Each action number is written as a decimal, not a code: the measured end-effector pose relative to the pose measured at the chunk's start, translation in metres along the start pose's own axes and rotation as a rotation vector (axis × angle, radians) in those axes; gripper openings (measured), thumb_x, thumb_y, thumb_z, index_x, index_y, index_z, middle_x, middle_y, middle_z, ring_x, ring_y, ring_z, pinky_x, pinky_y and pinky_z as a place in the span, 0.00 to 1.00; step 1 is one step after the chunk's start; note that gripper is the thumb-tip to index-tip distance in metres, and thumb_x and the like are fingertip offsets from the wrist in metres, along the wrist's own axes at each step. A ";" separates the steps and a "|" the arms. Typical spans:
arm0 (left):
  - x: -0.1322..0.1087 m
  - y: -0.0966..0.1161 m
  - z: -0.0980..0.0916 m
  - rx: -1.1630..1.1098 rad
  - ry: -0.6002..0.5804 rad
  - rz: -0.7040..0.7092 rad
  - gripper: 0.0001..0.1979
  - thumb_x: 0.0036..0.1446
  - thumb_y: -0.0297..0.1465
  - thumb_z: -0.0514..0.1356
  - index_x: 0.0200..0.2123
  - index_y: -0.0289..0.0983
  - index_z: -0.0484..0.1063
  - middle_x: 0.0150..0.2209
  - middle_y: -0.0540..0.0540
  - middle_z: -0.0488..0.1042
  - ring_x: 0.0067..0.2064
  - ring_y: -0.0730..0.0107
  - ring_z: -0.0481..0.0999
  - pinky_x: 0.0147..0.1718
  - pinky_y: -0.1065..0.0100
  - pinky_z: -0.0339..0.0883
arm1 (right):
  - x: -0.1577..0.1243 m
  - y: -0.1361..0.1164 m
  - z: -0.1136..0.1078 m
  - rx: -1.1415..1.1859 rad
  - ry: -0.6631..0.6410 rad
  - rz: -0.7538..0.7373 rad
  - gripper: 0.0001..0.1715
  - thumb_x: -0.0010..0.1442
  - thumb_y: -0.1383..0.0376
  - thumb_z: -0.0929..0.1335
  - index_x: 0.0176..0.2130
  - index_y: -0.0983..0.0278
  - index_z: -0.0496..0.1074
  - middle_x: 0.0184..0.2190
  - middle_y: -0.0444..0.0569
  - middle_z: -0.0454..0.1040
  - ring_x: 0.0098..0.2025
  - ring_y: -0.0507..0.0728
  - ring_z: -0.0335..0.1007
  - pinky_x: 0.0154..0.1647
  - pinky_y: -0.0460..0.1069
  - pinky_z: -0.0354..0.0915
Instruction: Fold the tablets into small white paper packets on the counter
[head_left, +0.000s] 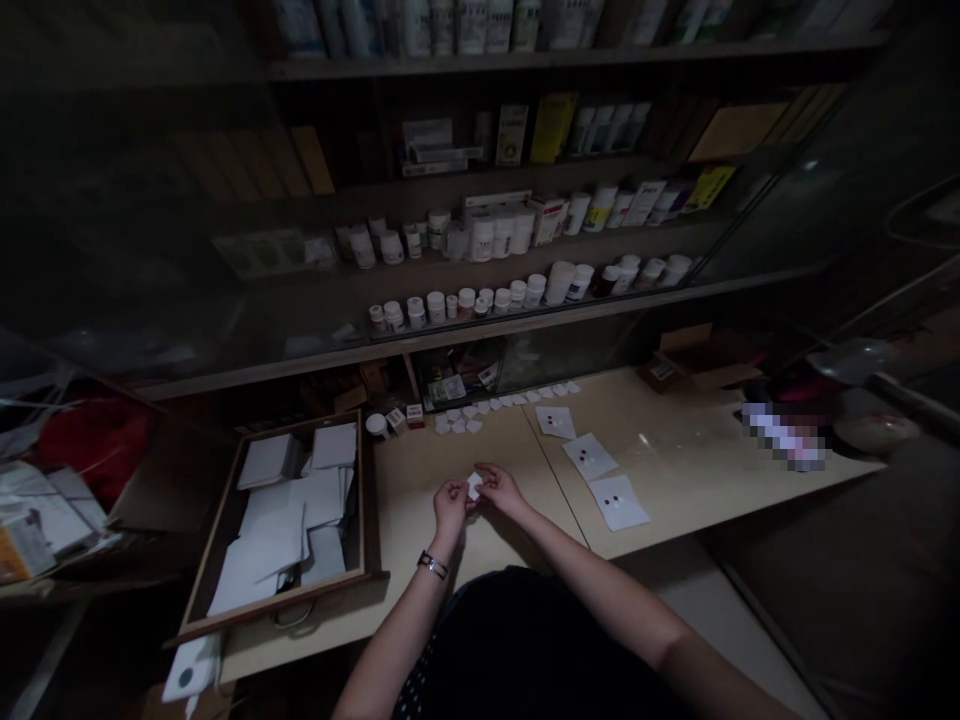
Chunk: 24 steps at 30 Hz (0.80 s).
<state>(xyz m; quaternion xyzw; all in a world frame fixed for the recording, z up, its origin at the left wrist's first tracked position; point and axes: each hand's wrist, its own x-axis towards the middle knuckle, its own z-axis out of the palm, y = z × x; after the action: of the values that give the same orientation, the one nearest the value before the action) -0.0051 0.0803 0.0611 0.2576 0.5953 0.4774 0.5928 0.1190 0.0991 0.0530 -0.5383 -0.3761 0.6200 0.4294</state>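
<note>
Between both hands, just over the counter, is a small folded white paper packet. My left hand, with a bracelet on its wrist, pinches one side of it. Fingers of my right hand close on the opposite side. To the right lie three white paper squares: a far one, a middle one and a near one, each with small dark red pills on it. Behind my hands, several small folded white packets sit in a row along the back of the counter.
A wooden drawer with stacks of white paper stands at my left. Small bottles and boxes are behind it. Shelves of medicine bottles rise ahead. An opened cardboard box sits at the back right.
</note>
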 end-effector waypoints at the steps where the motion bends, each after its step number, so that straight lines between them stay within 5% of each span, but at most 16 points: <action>1: 0.000 0.000 -0.001 -0.015 -0.008 -0.002 0.19 0.41 0.42 0.69 0.23 0.36 0.65 0.17 0.53 0.70 0.19 0.73 0.73 0.22 0.73 0.68 | 0.000 -0.001 -0.001 0.013 -0.006 0.011 0.27 0.39 0.66 0.74 0.42 0.66 0.72 0.17 0.37 0.67 0.19 0.51 0.65 0.21 0.46 0.62; 12: -0.003 -0.006 -0.001 -0.013 0.034 0.003 0.18 0.39 0.39 0.69 0.25 0.36 0.65 0.19 0.51 0.71 0.20 0.75 0.72 0.22 0.75 0.66 | 0.000 0.001 -0.001 -0.054 0.114 -0.110 0.28 0.40 0.52 0.72 0.38 0.66 0.72 0.17 0.39 0.66 0.20 0.51 0.62 0.22 0.46 0.58; 17: -0.006 -0.006 -0.002 -0.012 -0.049 -0.028 0.19 0.38 0.37 0.69 0.30 0.36 0.66 0.22 0.51 0.73 0.23 0.72 0.75 0.23 0.74 0.67 | 0.004 0.005 0.002 -0.182 0.086 -0.090 0.25 0.45 0.45 0.69 0.25 0.65 0.71 0.18 0.45 0.68 0.21 0.52 0.62 0.22 0.46 0.56; 24: -0.005 -0.008 0.001 0.003 -0.126 -0.181 0.22 0.47 0.49 0.64 0.30 0.35 0.67 0.21 0.50 0.71 0.23 0.70 0.76 0.22 0.73 0.67 | -0.004 0.008 0.004 -0.340 0.108 -0.233 0.23 0.50 0.46 0.68 0.23 0.64 0.69 0.19 0.45 0.68 0.23 0.53 0.61 0.25 0.46 0.56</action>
<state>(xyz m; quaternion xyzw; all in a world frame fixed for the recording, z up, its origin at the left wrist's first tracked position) -0.0012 0.0725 0.0566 0.2331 0.5783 0.4038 0.6694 0.1139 0.0926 0.0471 -0.5884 -0.5113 0.4642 0.4206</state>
